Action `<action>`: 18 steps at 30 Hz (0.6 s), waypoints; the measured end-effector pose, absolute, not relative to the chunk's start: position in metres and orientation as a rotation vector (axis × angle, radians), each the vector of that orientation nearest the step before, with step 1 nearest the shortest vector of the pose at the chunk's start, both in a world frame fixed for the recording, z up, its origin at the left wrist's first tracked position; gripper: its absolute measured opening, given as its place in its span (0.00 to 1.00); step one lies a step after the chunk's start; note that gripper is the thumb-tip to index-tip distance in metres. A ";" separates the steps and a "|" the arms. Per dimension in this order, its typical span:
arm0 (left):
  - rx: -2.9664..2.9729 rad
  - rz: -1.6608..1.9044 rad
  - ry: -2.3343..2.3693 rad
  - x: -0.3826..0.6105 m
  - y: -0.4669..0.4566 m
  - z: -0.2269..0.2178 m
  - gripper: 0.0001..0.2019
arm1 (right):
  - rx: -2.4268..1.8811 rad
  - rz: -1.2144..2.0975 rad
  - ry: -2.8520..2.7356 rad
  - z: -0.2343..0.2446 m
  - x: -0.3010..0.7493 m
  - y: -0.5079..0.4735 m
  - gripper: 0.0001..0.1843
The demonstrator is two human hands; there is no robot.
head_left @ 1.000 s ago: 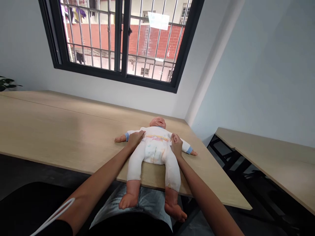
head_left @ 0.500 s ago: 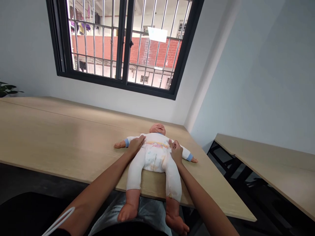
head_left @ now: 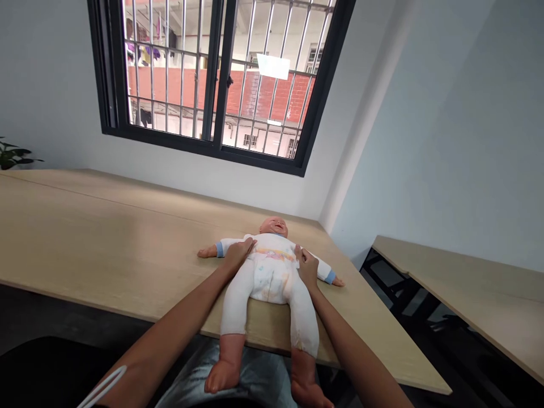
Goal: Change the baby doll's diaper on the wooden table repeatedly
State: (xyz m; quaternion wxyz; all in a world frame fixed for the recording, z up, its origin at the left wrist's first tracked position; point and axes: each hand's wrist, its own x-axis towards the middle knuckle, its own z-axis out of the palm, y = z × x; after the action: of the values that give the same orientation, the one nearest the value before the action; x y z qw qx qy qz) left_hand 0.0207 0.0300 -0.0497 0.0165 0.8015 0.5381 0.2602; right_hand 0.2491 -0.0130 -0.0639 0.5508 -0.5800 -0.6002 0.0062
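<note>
a baby doll (head_left: 270,272) in a white suit with blue cuffs lies on its back near the front edge of a light wood table (head_left: 106,238), right of the middle, its legs reaching over that edge and its feet hanging past it. the left hand (head_left: 240,253) lies on the doll's body at chest height, fingers (head_left: 249,245) together and flat, gripping nothing. the right hand (head_left: 306,268) rests against the other side of the body by the coloured waistband. its fingers (head_left: 298,252) touch the suit and curl slightly, though from this angle i can't tell whether they're pinching the cloth. a second table (head_left: 459,272) stands off to the right, and a barred window (head_left: 212,79) sits in the wall beyond the back edge.
</note>
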 end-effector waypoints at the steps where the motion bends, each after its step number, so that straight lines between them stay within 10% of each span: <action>1: 2.497 0.809 1.680 0.021 0.030 -0.050 0.19 | -1.376 0.018 -1.421 -0.064 0.249 -0.013 0.30; 18: 2.503 0.771 1.756 0.020 0.032 -0.051 0.18 | -1.369 0.027 -1.422 -0.062 0.249 -0.014 0.31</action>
State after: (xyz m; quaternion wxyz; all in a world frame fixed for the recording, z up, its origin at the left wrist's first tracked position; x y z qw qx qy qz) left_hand 0.0198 0.0316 -0.0510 -0.0059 0.7938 0.5568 0.2445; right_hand 0.2486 -0.0141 -0.0621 0.5513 -0.5787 -0.6009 0.0115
